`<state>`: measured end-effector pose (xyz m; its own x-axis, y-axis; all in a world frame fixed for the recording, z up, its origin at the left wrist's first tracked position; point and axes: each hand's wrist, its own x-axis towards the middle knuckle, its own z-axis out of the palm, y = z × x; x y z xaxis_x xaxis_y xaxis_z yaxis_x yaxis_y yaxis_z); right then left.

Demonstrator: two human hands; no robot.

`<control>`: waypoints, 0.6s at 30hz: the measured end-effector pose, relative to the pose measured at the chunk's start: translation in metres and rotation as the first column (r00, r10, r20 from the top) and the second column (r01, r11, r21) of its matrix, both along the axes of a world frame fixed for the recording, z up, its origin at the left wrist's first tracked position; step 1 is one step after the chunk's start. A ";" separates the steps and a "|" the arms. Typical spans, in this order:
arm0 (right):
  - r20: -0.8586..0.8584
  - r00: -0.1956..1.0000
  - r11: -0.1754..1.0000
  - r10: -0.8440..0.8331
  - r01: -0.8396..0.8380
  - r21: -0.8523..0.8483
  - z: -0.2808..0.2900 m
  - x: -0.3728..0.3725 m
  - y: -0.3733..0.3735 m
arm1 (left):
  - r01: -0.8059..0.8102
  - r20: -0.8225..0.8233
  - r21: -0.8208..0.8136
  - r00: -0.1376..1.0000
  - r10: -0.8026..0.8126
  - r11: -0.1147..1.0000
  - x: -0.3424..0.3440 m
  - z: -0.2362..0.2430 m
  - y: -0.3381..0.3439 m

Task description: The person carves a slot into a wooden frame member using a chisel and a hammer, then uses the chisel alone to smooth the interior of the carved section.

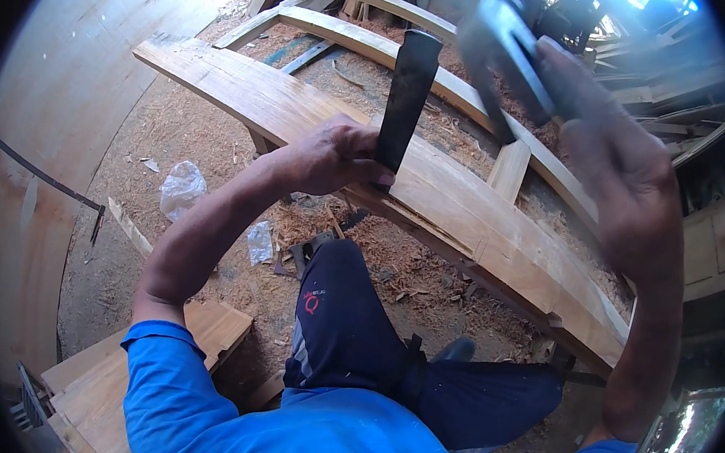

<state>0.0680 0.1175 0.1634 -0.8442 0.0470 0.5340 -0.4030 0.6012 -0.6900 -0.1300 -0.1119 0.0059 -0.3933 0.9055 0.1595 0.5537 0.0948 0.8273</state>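
Observation:
My left hand (338,155) pinches a dark flat metal plane iron (409,90) near its lower end. The blade stands nearly upright over the edge of a long pale wooden board (500,212), its wider end up. My right hand (630,175) is raised at the upper right, fingers closed round a grey metal tool that looks like a hand plane (521,56). Motion smears that tool and the fingers, so its details are unclear. Between the two tools there is a gap. My legs straddle the near side of the board.
Beyond the board curves a wooden frame (360,37) with a short crosspiece (510,172). Wood shavings cover the floor, with a clear plastic bag (183,189) at left. Stacked boards (142,371) lie at lower left, a large plywood sheet (30,226) at far left, and scrap timber at upper right.

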 end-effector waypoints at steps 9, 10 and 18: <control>-0.059 0.998 0.979 -0.029 0.040 0.198 0.006 -0.011 -0.025 | 0.027 -0.073 0.008 0.997 -0.026 1.000 0.001 -0.001 0.003; 0.003 0.997 0.974 -0.080 0.078 0.211 0.007 -0.011 -0.019 | 0.023 -0.069 0.009 0.997 -0.022 1.000 0.000 -0.004 0.002; -0.078 0.986 0.940 -0.147 0.164 0.300 0.002 0.005 -0.028 | 0.105 -0.188 0.120 0.979 -0.081 0.987 0.000 -0.014 0.002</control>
